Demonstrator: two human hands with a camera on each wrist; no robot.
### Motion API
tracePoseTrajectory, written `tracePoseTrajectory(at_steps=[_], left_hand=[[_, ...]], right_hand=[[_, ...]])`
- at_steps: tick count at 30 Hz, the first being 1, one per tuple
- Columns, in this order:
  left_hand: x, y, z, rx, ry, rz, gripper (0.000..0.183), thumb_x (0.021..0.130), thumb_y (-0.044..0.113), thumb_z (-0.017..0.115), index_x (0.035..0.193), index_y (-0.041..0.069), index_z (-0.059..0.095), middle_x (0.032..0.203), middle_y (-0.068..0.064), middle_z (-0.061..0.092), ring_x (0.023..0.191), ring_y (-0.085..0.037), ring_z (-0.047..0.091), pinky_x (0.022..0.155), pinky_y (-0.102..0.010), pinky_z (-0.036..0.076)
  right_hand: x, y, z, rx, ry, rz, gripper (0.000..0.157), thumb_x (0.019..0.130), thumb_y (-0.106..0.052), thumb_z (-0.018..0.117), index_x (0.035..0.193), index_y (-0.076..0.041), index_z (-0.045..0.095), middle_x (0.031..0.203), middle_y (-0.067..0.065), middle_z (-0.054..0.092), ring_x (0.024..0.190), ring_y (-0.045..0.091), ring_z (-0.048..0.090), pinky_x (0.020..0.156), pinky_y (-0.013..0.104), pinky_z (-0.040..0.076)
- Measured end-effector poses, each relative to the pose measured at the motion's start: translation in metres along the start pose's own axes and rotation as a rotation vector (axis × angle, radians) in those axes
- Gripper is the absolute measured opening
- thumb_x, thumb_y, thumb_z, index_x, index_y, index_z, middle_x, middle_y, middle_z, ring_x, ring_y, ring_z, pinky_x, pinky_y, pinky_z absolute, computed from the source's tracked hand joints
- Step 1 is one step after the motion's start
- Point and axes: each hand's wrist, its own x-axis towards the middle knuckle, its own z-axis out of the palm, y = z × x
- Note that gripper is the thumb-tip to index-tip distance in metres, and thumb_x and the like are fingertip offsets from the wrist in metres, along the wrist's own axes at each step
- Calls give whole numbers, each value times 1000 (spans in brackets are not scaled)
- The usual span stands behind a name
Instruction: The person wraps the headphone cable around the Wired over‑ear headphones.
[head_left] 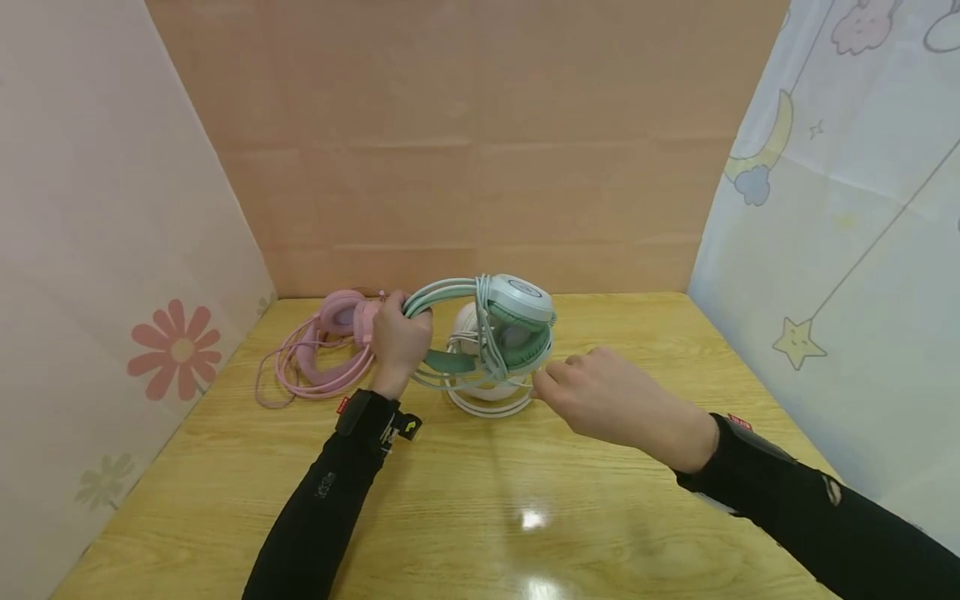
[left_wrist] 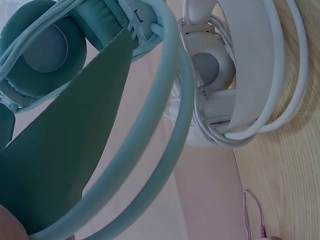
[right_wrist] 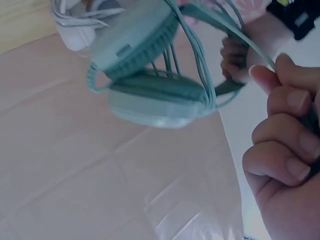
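Observation:
My left hand [head_left: 401, 340] grips a pair of mint-green headphones [head_left: 519, 298] by the headband, holding them up above the table with the ear cups toward the right. Several turns of their cable wrap around the band beside the cups. With thumb and index finger, my right hand [right_wrist: 287, 125] pinches a length of the green cable [right_wrist: 259, 49]; its other fingers are curled in. White headphones [left_wrist: 255, 65] with their own wound cable sit behind the green pair, partly hidden by it in the head view. Just left of my left hand lie pink headphones [head_left: 330, 382].
The pink headphones' loose cable [head_left: 264, 379] loops out over the wooden table [head_left: 450, 517]. A plain pinkish-tan backdrop [head_left: 480, 150] rises at the table's far edge. Patterned cloth panels stand at both sides, with a flower [head_left: 178, 350] on the left and a star [head_left: 798, 342] on the right.

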Motion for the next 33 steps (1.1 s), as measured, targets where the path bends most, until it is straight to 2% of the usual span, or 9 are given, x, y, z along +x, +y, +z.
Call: tracePoseTrajectory(at_steps=[3, 5, 9, 13, 18, 23, 28, 33], left_hand=[[-3, 3, 3, -23, -23, 3, 9, 83, 9, 59, 79, 6, 52, 65, -3, 40, 58, -23, 40, 57, -36, 31], [-4, 3, 5, -48, -30, 11, 10, 83, 8, 59, 78, 6, 52, 64, -2, 39, 58, -21, 39, 58, -35, 31], [-6, 5, 8, -82, -39, 45, 9, 83, 6, 59, 78, 5, 51, 63, 0, 36, 56, -19, 35, 58, -35, 29], [-8, 8, 10, -100, -70, 73, 8, 82, 4, 59, 80, 4, 51, 63, 0, 34, 54, -18, 33, 56, -34, 27], [-13, 11, 12, -82, -126, 105, 9, 82, 5, 60, 81, 4, 51, 64, 0, 37, 53, -18, 36, 53, -32, 29], [-17, 15, 13, -89, -199, 154, 8, 82, 3, 59, 82, 3, 51, 65, -1, 36, 54, -18, 35, 53, -32, 28], [-20, 15, 13, -108, -273, 200, 8, 82, 2, 58, 83, 5, 51, 65, 1, 33, 55, -16, 31, 56, -33, 27], [-20, 15, 10, -141, -340, 211, 7, 84, 2, 57, 84, 5, 51, 66, 0, 32, 57, -18, 30, 59, -34, 28]], right_hand=[[10, 6, -5, 26, -5, 18, 47, 94, -23, 73, 65, -13, 37, 57, -6, 26, 50, 7, 19, 47, 24, 15], [17, 10, -8, 50, -7, 35, 50, 85, -24, 82, 64, -14, 39, 56, -6, 31, 47, 8, 25, 44, 25, 19], [29, 22, -11, 122, -18, 64, 44, 84, -25, 84, 64, -14, 46, 56, -5, 39, 47, 10, 38, 42, 26, 30], [36, 36, -8, 228, -13, 112, 37, 81, -23, 86, 66, -17, 53, 57, -7, 42, 49, 9, 42, 45, 26, 34], [37, 51, 1, 331, 37, 159, 26, 77, -22, 89, 71, -16, 64, 61, -8, 55, 48, 6, 49, 45, 27, 38], [34, 62, 11, 377, 85, 198, 23, 75, -24, 90, 79, -14, 70, 68, -5, 66, 51, 9, 56, 48, 31, 44], [28, 72, 22, 454, 60, 260, 24, 76, -25, 89, 85, -12, 71, 77, -1, 67, 61, 14, 60, 56, 33, 48], [21, 81, 35, 622, 88, 316, 26, 72, -19, 92, 86, -12, 71, 80, -4, 64, 68, 14, 56, 63, 32, 46]])
